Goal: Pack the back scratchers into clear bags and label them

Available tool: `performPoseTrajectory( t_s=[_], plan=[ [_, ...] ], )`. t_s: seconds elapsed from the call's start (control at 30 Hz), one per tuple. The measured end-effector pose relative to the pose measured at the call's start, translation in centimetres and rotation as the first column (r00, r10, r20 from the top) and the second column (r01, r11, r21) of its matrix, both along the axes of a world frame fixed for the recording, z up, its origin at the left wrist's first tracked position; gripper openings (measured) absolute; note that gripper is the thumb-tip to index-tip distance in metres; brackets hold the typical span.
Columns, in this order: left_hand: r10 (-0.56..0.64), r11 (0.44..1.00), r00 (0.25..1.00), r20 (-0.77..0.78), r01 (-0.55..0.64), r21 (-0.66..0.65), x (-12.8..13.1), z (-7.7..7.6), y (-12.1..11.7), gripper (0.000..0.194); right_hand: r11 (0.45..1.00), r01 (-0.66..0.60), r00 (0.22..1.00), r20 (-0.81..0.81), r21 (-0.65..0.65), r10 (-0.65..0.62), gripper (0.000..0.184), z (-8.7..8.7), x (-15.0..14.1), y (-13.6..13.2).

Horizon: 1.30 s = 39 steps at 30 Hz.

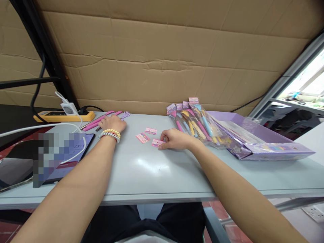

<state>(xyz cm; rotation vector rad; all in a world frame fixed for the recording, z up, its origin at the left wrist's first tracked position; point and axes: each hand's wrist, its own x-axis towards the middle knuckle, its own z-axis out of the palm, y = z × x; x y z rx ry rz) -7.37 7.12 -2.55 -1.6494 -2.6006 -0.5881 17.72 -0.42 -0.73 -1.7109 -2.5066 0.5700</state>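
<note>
My left hand (112, 123), with coiled hair ties at its wrist, is closed over a back scratcher whose purple hand-shaped head (126, 115) shows past my knuckles; the fingers are partly hidden. Pink back scratchers (97, 122) lie right beside it. Thumb and forefinger of my right hand (174, 139) pinch the right end of a small pink printed card (157, 143) at the table surface. Two similar cards lie flat nearby, one upper card (151, 131) and one left card (142, 137).
Several bagged colourful back scratchers (193, 123) lie against an open purple box (273, 152) on the right. On the left are a yellow power strip (64, 116), white cables and a tablet (78, 152). Cardboard (162, 60) stands behind the grey table (157, 182).
</note>
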Motion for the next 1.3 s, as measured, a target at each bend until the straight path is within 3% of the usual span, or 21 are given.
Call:
performPoseTrajectory(
  t_s=[0.4, 0.77, 1.3],
  plan=[
    [-0.001, 1.0, 1.0, 0.012, 0.001, 0.0, 0.12, 0.08, 0.01, 0.061, 1.0, -0.005, 1.0, -0.003, 0.001, 0.005, 0.046, -0.06, 0.08, 0.03],
    [-0.006, 1.0, 1.0, -0.001, 0.006, 0.017, 0.26, -0.03, 0.06, 0.055, 1.0, -0.012, 1.0, -0.016, -0.007, 0.012, 0.04, -0.22, 0.22, 0.24],
    [-0.023, 0.998, 1.0, -0.02, 0.021, -0.057, 0.47, 0.44, -0.22, 0.048, 1.0, 0.0, 1.0, -0.025, 0.016, 0.0, 0.044, -0.41, 0.35, 0.3]
  ],
)
